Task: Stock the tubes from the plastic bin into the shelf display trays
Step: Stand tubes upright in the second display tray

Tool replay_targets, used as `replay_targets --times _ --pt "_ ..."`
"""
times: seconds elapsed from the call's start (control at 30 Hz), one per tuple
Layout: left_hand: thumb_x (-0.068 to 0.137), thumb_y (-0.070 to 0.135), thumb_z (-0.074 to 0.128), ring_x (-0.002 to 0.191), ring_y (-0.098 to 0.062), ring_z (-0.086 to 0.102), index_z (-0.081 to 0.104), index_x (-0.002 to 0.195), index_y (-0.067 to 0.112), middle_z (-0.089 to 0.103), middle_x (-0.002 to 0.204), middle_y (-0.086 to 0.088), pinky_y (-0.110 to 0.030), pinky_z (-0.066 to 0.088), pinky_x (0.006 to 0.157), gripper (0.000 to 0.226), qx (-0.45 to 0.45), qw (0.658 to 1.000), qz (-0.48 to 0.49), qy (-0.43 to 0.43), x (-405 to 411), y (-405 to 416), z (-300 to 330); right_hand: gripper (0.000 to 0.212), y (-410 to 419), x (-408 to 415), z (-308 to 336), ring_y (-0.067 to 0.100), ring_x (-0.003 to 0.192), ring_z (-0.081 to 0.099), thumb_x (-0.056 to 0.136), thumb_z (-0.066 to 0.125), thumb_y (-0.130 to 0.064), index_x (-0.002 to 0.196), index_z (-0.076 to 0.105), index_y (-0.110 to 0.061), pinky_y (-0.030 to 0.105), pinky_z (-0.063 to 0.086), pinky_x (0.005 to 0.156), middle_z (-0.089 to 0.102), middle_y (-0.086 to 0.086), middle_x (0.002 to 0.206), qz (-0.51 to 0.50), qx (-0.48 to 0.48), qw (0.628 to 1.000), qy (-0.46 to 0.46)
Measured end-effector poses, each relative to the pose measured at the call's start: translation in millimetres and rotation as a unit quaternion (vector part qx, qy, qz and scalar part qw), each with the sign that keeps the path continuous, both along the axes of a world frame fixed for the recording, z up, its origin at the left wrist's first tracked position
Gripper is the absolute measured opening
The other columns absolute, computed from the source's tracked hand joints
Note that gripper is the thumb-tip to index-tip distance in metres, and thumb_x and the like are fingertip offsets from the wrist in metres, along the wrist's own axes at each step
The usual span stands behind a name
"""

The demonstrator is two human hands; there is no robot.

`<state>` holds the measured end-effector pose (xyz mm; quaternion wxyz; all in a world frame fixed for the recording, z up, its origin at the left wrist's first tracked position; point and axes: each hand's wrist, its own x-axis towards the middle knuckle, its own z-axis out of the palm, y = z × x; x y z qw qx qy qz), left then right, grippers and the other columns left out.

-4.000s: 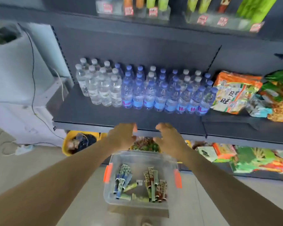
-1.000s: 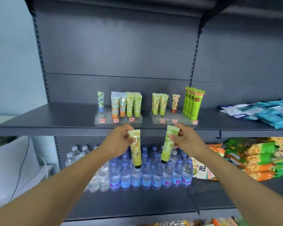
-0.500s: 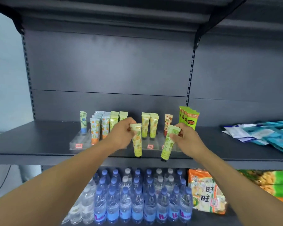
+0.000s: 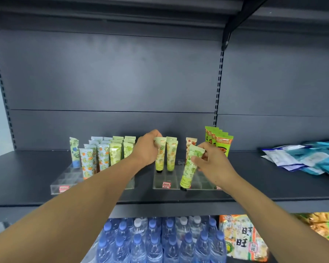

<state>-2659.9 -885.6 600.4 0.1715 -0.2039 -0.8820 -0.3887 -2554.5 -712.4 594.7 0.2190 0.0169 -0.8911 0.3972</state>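
Note:
Two clear display trays sit on the dark shelf: a left tray (image 4: 65,184) and a right tray (image 4: 203,184). My left hand (image 4: 147,149) grips the top of a yellow pineapple-print tube (image 4: 160,155), cap down over the right tray's back-left slots, beside matching tubes (image 4: 171,154). My right hand (image 4: 210,161) pinches the crimped top of a green tube (image 4: 190,168), which hangs tilted with its black cap at the right tray's front edge. The plastic bin is out of view.
The left tray holds several blue, orange and green tubes (image 4: 103,154). A red-print tube (image 4: 190,144) and tall green tubes (image 4: 219,141) stand in the right tray. Blue packets (image 4: 308,160) lie at right. Water bottles (image 4: 160,242) and snack bags (image 4: 241,238) fill the shelf below.
Both hands have moved forward over the right tray. The left hand's yellow tube now stands among the tubes at the tray's back. The green tube has dropped toward the tray's front.

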Motion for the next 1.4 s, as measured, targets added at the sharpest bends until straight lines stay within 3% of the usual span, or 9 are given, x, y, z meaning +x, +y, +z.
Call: replay_targets --times 0.1,0.3,0.5,0.57,0.7,0.87,1.07,1.27,1.4 --pt "0.091 -0.006 0.044 0.055 -0.011 0.044 0.052 0.099 0.018 0.051 0.068 0.0 -0.008 0.037 0.043 0.027 -0.008 1.0 -0.002 -0.017 -8.1 0.0 -9.7 0.031 -0.6 -5.1 -3.6 0.021 0.087 0.063 0.092 0.057 -0.017 0.122 0.052 -0.011 0.041 0.055 0.084 0.064 0.005 0.091 -0.001 0.005 1.0 -0.001" --pt "0.092 -0.005 0.042 0.056 -0.007 0.047 0.053 0.115 0.014 0.054 0.076 -0.004 -0.008 0.037 0.045 0.032 -0.021 1.0 -0.008 -0.021 -15.4 -2.6 -19.7 0.031 -1.7 -10.9 -7.9 0.019 0.087 0.062 0.092 0.057 -0.016 0.123 0.052 -0.013 0.04 0.056 0.083 0.064 0.003 0.093 -0.006 0.001 1.0 -0.005" --pt "0.09 -0.008 0.043 0.058 -0.008 0.049 0.053 0.113 0.015 0.056 0.081 -0.004 -0.005 0.037 0.042 0.034 -0.033 0.999 -0.009 -0.019 -14.4 -3.1 -18.3 0.027 -1.5 -11.3 -8.8 0.018 0.085 0.062 0.092 0.057 -0.014 0.119 0.053 -0.012 0.041 0.055 0.084 0.063 -0.001 0.086 -0.01 0.002 1.0 -0.007" --pt "0.09 -0.007 0.044 0.06 -0.008 0.05 0.052 0.113 0.017 0.057 0.084 -0.005 -0.008 0.04 0.046 0.034 -0.037 0.999 -0.003 -0.016 -13.3 -2.3 -17.7 0.028 -2.8 -10.1 -7.8 0.02 0.087 0.063 0.092 0.057 -0.015 0.12 0.053 -0.012 0.042 0.055 0.085 0.064 0.002 0.088 -0.012 0.001 1.0 -0.009" --pt "0.088 -0.006 0.046 0.065 -0.015 0.051 0.046 0.117 0.021 0.055 0.079 -0.004 -0.031 0.051 0.065 0.039 -0.054 0.998 0.016 -0.013 -6.7 -1.5 -14.1 0.03 -5.5 -9.5 -5.2 0.021 0.089 0.063 0.092 0.057 -0.016 0.121 0.052 -0.012 0.042 0.054 0.086 0.065 0.005 0.093 -0.011 0.0 1.0 -0.012" --pt "0.086 0.002 0.055 0.102 -0.024 0.054 0.041 0.129 0.015 0.051 0.12 -0.011 -0.041 0.05 0.089 0.047 -0.084 0.996 0.023 0.023 10.7 -4.4 -3.5 0.021 -14.2 -6.8 0.7 0.021 0.088 0.064 0.092 0.057 -0.015 0.113 0.053 -0.016 0.042 0.054 0.086 0.065 0.003 0.09 -0.001 -0.006 1.0 0.003" --pt "0.088 0.01 0.057 0.118 -0.027 0.048 0.04 0.13 0.015 0.044 0.131 -0.009 -0.045 0.048 0.091 0.046 -0.135 0.986 0.066 0.074 34.6 -35.7 21.0 0.019 -35.1 -9.5 8.7 0.025 0.087 0.065 0.091 0.059 -0.017 0.109 0.055 -0.016 0.046 0.053 0.085 0.067 0.007 0.092 0.008 0.013 1.0 0.012" --pt "0.085 0.004 0.055 0.105 -0.031 0.055 0.046 0.125 0.017 0.045 0.124 -0.005 -0.038 0.048 0.084 0.042 -0.151 0.98 0.115 0.064 49.5 -93.1 33.5 0.01 -72.1 -20.5 15.8 0.02 0.076 0.059 0.092 0.057 -0.014 0.101 0.054 -0.015 0.028 0.045 0.066 0.062 0.003 0.081 0.024 0.023 0.999 0.025" --pt "0.083 0.002 0.056 0.102 -0.032 0.056 0.05 0.119 0.017 0.049 0.121 -0.006 -0.045 0.05 0.086 0.039 -0.151 0.98 0.115 0.062 57.8 -124.8 29.4 0.013 -94.8 -28.8 14.7 0.015 0.067 0.054 0.092 0.056 -0.016 0.105 0.053 -0.017 0.025 0.04 0.057 0.057 0.001 0.078 0.034 0.029 0.999 0.03"
